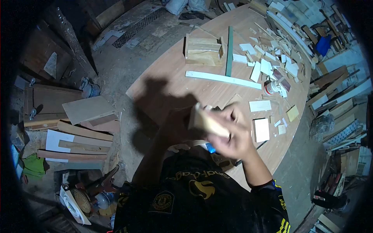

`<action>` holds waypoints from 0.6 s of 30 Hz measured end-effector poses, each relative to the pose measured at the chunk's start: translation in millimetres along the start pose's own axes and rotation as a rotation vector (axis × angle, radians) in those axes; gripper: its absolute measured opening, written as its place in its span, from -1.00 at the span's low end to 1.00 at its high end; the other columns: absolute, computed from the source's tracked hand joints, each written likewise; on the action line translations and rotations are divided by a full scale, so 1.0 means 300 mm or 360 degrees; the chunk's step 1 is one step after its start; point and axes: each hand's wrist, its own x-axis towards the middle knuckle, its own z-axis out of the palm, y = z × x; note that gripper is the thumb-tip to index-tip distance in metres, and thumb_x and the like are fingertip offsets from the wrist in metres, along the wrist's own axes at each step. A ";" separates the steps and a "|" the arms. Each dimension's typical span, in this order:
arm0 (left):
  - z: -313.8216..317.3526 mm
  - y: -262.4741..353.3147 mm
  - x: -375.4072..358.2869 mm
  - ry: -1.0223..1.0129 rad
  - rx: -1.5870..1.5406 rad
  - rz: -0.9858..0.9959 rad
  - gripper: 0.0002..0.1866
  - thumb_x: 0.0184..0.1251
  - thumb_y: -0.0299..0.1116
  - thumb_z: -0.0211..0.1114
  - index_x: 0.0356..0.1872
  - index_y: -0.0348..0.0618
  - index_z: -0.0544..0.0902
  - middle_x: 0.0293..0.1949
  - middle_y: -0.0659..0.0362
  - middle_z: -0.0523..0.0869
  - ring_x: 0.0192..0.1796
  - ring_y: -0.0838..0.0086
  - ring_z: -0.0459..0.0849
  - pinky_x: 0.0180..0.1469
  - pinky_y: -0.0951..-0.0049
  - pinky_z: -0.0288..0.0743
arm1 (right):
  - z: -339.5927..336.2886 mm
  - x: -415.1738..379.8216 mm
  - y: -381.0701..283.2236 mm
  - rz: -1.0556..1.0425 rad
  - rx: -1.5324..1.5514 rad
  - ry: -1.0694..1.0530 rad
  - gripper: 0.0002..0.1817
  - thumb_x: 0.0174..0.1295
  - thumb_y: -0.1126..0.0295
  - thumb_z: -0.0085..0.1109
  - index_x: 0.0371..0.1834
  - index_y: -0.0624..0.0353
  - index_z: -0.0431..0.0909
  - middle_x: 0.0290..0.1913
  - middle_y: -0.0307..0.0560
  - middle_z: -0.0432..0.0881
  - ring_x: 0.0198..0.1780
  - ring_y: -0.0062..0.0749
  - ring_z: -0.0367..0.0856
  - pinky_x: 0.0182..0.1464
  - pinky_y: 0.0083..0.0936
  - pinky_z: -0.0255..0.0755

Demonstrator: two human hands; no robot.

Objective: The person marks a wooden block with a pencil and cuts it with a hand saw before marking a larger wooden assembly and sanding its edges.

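Close to my chest, over the table's near edge, a pale wooden piece [210,123] is held between both hands and blurred by motion. My right hand [233,134] has its fingers wrapped round the piece's right side. On the left, my left hand [179,123] is in deep shadow against the piece, and its fingers are hard to make out. A small blue item [210,148] shows below the piece, partly hidden.
On the wooden table [167,77] are a wooden box [204,54], a green strip [229,50], a long white strip [223,79], a white bottle [272,87], a thick block [261,130] and scattered offcuts. Boards [87,110] lie at the left.
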 end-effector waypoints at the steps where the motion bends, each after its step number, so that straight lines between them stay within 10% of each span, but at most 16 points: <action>1: -0.001 -0.002 -0.005 -0.0016 -0.0075 -0.0099 -0.24 -0.21 0.00 0.69 0.01 -0.28 0.64 -0.18 0.02 0.77 -0.11 0.37 0.76 0.00 0.32 0.60 | 0.001 0.007 -0.031 -0.0053 0.0085 -0.0044 -0.42 -0.14 0.26 0.51 0.06 0.12 0.71 -0.33 -0.11 0.53 -0.28 -0.26 0.40 -0.18 -0.41 0.30; 18: -0.019 -0.045 0.003 -0.0109 -0.0051 -0.0291 -0.31 -0.26 -0.05 0.70 -0.11 -0.27 0.65 -0.20 0.03 0.75 -0.12 0.42 0.74 -0.05 0.30 0.59 | 0.002 0.048 0.032 -0.0045 -0.0089 0.0026 -0.45 -0.09 0.27 0.48 0.07 0.10 0.71 -0.35 -0.13 0.54 -0.31 -0.27 0.33 -0.24 -0.40 0.27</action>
